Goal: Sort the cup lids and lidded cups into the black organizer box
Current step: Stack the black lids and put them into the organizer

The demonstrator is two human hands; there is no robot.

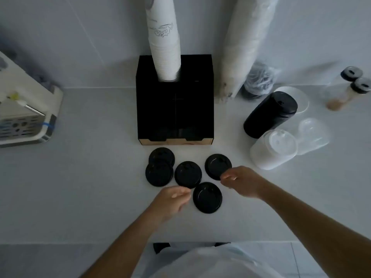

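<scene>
5 black lids (188,174) lie flat before upright organizer box (174,101).

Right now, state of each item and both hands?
black organizer box: upright, white cup stack standing in its top hole
loose black lids: five flat on counter, two overlapping
black lid stack: lying on its side
left hand: empty, fingers loosely curled
right hand: empty, by a lid

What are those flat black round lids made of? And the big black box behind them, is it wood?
The black lids look like thin molded plastic: glossy, with raised rims. The black organizer box seems to be wood painted matte black, since its front bottom edge shows bare tan board, though I can't be sure.
</scene>
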